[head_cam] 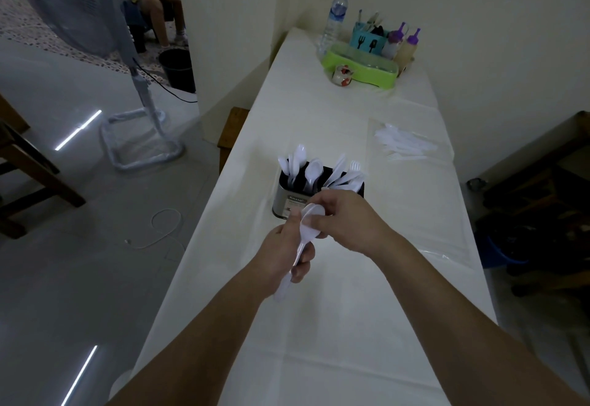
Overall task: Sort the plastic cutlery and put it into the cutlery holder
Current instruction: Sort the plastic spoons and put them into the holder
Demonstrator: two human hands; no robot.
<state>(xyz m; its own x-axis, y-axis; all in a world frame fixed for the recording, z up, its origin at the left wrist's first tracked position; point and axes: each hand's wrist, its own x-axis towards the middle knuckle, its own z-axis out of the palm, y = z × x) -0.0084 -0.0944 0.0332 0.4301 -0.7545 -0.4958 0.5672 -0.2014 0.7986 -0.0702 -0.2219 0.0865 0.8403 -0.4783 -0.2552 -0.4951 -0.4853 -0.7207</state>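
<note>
Holder [289, 203] front hidden behind hands; spoon [305, 233] handle partly covered.

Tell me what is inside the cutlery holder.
White plastic spoons stand bowl-up in the left part of the cutlery holder; knives and a fork lean in the right part. Their lower ends are hidden by its walls, and the right hand covers its near right side.

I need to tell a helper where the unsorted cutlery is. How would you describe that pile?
On the long white table, look past the cutlery holder toward the right edge. The loose pile of white cutlery lies flat there, unlike the pieces standing upright.
</note>
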